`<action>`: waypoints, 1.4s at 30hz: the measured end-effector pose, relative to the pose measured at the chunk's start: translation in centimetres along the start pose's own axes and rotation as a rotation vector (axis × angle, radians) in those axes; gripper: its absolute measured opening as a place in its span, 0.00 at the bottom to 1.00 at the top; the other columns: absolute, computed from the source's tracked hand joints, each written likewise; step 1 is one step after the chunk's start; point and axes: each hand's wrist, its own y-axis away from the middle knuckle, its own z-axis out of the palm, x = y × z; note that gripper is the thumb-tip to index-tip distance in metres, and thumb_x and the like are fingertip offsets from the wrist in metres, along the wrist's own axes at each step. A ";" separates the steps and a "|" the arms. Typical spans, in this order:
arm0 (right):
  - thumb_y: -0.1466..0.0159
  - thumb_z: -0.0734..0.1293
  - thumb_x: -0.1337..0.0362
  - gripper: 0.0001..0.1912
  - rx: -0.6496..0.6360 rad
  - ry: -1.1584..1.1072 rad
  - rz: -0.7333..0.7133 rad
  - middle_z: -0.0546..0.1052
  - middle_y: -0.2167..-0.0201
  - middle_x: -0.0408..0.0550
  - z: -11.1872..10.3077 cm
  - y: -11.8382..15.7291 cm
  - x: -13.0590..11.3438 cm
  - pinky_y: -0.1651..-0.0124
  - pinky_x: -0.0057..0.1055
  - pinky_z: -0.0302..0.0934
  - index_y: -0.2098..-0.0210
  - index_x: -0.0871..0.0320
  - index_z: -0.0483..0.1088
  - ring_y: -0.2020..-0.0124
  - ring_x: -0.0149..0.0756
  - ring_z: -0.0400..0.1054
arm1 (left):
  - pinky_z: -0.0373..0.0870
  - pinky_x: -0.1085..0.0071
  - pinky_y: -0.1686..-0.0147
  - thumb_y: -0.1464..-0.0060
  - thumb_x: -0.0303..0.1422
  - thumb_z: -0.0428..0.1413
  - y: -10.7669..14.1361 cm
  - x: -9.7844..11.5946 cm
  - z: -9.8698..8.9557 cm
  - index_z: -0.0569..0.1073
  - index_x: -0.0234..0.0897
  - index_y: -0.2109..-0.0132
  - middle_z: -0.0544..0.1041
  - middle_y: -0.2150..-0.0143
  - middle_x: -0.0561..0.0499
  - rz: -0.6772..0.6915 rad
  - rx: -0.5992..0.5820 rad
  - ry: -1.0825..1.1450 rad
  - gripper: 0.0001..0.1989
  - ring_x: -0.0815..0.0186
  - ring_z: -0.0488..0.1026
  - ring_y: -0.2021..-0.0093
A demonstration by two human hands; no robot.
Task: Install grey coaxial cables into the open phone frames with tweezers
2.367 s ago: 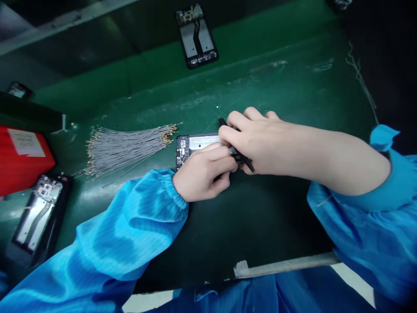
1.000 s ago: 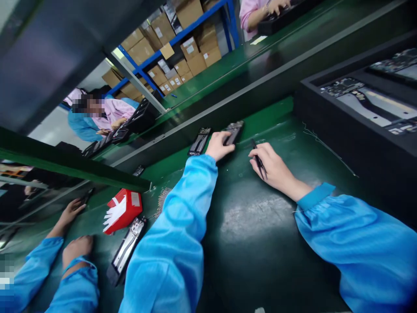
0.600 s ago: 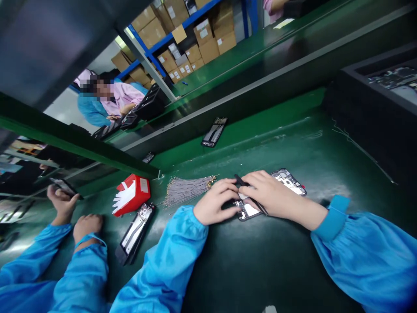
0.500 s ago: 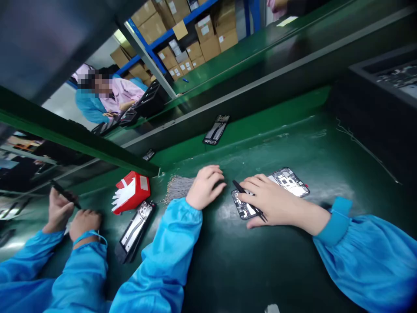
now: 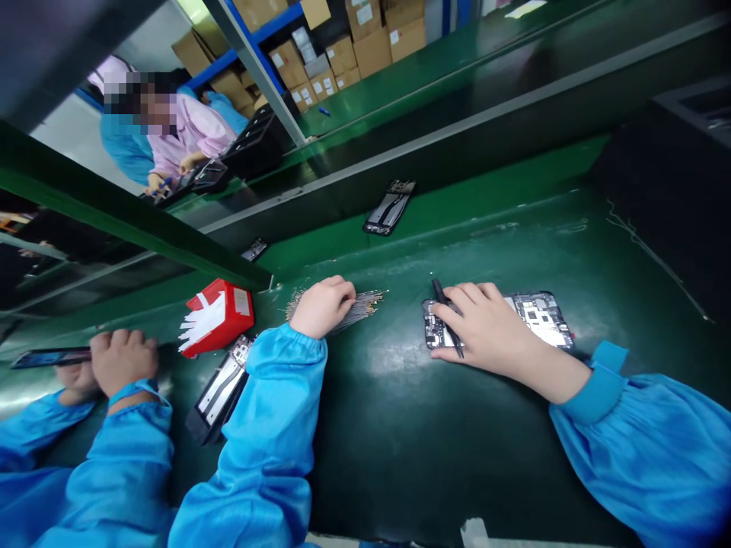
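With the right hand (image 5: 485, 329), covering the middle of an opened smartphone (image 5: 545, 316) on the green bench (image 5: 400, 449); keeping the fingers spread and a little bent above it, with black tweezers (image 5: 448, 321) gripped between them, slanting over the phone's left end. Cannot tell if anything is between the tweezer tips.

With the left hand (image 5: 323, 308), reaching onto the bundle of thin grey cables (image 5: 365, 306) with gold-coloured ends, well apart from the right fingers. Having the left fingers curled and nearly closed there; cannot tell if any cable is pinched.

To the left of the left fingers, seeing a red box (image 5: 242, 307) with white paper strips (image 5: 206, 326), and, nearer to the body, a phone frame (image 5: 224, 390) partly behind the sleeve. Beyond the left fingers and to their right, seeing another phone frame (image 5: 391, 208) lying flat. Farther left than the box, seeing a co-worker's hands (image 5: 124, 362) with a dark phone (image 5: 51, 358).
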 end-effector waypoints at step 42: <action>0.43 0.61 0.70 0.03 0.239 -0.756 0.263 0.74 0.70 0.46 -1.3 -0.5 -0.7 0.63 0.30 0.64 0.70 0.58 0.67 0.67 0.34 0.69 | 0.63 0.76 0.70 0.46 0.27 0.47 0.1 9.4 4.2 0.67 0.35 0.69 0.66 0.73 0.52 0.224 0.351 0.397 0.06 0.70 0.64 0.71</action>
